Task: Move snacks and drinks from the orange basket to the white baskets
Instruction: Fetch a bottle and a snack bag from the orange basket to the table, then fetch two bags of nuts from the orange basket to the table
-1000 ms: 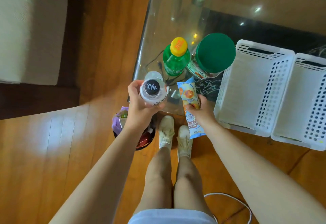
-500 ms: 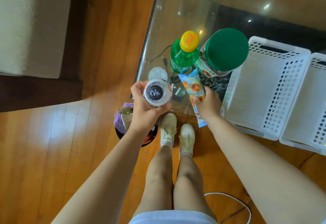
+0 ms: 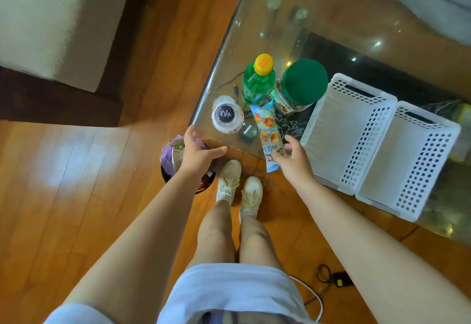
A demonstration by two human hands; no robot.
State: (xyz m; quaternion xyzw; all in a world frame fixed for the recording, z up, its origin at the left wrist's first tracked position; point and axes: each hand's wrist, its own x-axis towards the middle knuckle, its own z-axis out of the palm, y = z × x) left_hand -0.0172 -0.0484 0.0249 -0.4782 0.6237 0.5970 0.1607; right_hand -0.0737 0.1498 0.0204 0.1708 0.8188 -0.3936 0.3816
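Note:
A clear bottle with a black cap (image 3: 227,117) stands on the glass table (image 3: 260,27) near its corner. My left hand (image 3: 197,151) hovers just in front of it, fingers relaxed, holding nothing. A blue snack packet (image 3: 269,135) lies over the table's front edge. My right hand (image 3: 295,159) is beside its lower end with spread fingers, not gripping it. A green bottle with a yellow cap (image 3: 258,80) and a jar with a green lid (image 3: 300,86) stand behind. Two white baskets (image 3: 339,145) (image 3: 418,170) sit side by side at the right, both empty. No orange basket is visible.
A dark bin (image 3: 175,168) with purple wrapping and packets stands on the wooden floor below my left hand. My feet (image 3: 239,183) are at the table's edge. A cable and a small black box (image 3: 339,279) lie on the floor at lower right.
My left hand set the black-capped bottle on the table and let go. My right hand released the snack packet, which now lies on the table edge. Both hands drew back.

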